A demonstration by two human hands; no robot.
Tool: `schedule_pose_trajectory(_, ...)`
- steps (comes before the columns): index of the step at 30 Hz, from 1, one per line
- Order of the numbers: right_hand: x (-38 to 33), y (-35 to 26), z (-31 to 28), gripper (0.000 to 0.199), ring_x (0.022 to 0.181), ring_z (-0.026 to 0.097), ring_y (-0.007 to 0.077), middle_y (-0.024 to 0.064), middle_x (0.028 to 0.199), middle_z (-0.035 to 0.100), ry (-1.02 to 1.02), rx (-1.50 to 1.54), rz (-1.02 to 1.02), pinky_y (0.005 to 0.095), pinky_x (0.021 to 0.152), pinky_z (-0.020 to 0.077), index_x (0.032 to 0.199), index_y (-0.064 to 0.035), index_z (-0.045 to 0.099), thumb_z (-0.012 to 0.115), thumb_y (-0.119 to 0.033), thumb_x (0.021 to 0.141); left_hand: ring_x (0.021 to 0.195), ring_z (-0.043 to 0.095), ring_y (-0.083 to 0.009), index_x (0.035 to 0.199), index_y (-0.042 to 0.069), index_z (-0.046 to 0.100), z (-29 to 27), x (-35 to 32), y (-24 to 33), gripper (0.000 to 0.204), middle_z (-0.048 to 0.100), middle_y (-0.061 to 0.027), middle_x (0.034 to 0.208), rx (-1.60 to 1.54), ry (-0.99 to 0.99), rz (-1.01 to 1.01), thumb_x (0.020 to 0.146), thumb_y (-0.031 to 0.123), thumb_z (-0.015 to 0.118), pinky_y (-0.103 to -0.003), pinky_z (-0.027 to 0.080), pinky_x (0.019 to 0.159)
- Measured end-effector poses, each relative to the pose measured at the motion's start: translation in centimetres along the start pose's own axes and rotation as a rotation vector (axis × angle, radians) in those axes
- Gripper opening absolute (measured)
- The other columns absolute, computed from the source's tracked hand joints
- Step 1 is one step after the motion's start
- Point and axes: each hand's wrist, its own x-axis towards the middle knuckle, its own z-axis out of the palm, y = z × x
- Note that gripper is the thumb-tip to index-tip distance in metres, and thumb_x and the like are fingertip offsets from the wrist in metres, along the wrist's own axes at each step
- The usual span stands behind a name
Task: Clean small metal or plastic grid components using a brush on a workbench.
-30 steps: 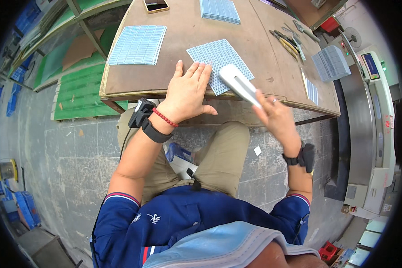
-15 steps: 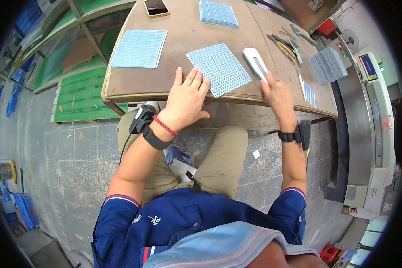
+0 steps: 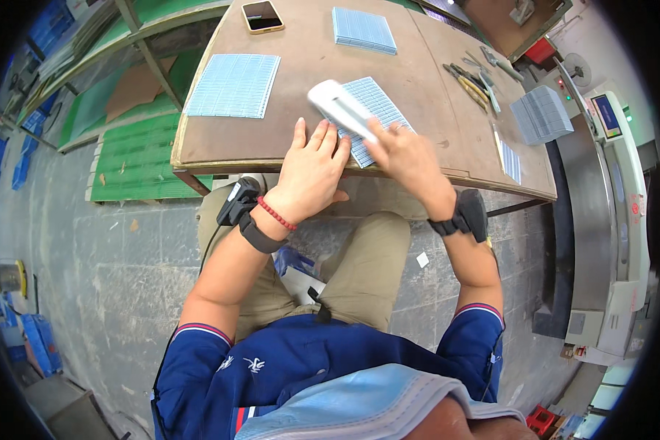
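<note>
Gridded sheet point(image 3: 378, 117) is the work item: pale blue, thin, flat, lying near the front edge of the brown worktable point(image 3: 301, 81), partly under both hands. Judgement: light and semi-stiff, probably flexes if lifted by one corner and slides easily on the wood. Best held flat by palm pressure or picked up at two opposite edges. Fine grid surface may scratch or crack, can't confirm material.

Largest to smallest:
- Worktable, curved front edge, person seated at it, knees under.
- Grey machine point(image 3: 601, 220) at the right, well apart from the hands.
- Second gridded sheet point(image 3: 233, 86) to the left, lying flat, untouched.
- Stack of similar sheets point(image 3: 364, 29) at the far side, another grey stack point(image 3: 541, 114) at the right.
- Left hand point(image 3: 312, 172): fingers spread and flat, pressing down on the table at the near left corner of the sheet. Grips nothing.
- Right hand point(image 3: 407, 158): fingers closed around the near end of a white handheld tool point(image 3: 342, 110), which lies angled across the sheet. Contact with the sheet likely, not certain.
- Hand tools point(image 3: 471, 81) in a loose row, right of the sheet.
- Phone point(image 3: 262, 16), far left corner.
</note>
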Motion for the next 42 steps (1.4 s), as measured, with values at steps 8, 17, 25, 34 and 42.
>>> schedule_pose_trajectory(8,3.1,7.5,1.4,0.035,0.072,0.067,0.0348,0.0167,0.08,0.067,-0.092,-0.104,0.238,0.0447,0.061,0.0539,0.117,-0.0119,0.062,0.061,-0.035,0.09,0.133,0.043,-0.0345,0.136,0.004,0.048,0.1,0.0,0.1,0.092,0.05,-0.0208,0.138,0.004,0.015,0.009,0.063,0.048,0.082,-0.058,0.026,0.112)
schedule_pose_trajectory(17,-2.1,7.6,-0.6,0.039,0.067,0.065,0.038,0.0231,0.079,0.064,-0.048,0.026,0.264,0.0457,0.059,0.0513,0.119,-0.0039,0.063,0.062,-0.031,0.091,0.132,0.044,-0.0339,0.135,0.003,0.048,0.1,0.3,0.3,0.09,0.051,-0.0203,0.136,0.005,0.061,0.004,0.063,0.045,0.083,-0.057,0.028,0.111)
schedule_pose_trajectory(25,-6.9,-1.4,-4.0,0.043,0.063,0.062,0.0303,0.0141,0.08,0.061,-0.063,-0.004,0.173,0.0415,0.056,0.0497,0.128,-0.0131,0.062,0.069,-0.028,0.088,0.133,0.043,-0.0342,0.135,0.002,0.048,0.1,0.1,0.4,0.089,0.049,-0.0209,0.137,0.017,0.015,-0.029,0.064,0.042,0.084,-0.057,0.028,0.111)
schedule_pose_trajectory(34,-7.7,-0.1,-3.4,0.044,0.059,0.063,0.0326,0.0131,0.079,0.061,-0.023,-0.156,0.234,0.0431,0.051,0.0506,0.125,-0.0122,0.059,0.066,-0.036,0.088,0.134,0.042,-0.0339,0.136,0.002,0.046,0.8,0.0,0.4,0.09,0.049,-0.0212,0.138,0.014,0.023,-0.019,0.064,0.043,0.083,-0.057,0.027,0.112)
schedule_pose_trajectory(42,-6.4,5.9,-3.0,0.047,0.059,0.063,0.0334,0.0138,0.077,0.062,-0.134,-0.248,0.394,0.0452,0.052,0.0508,0.13,-0.0129,0.055,0.064,-0.035,0.09,0.134,0.042,-0.0338,0.137,0.002,0.046,0.7,-0.1,0.3,0.091,0.048,-0.0213,0.138,-0.001,0.044,-0.01,0.064,0.042,0.083,-0.057,0.027,0.112)
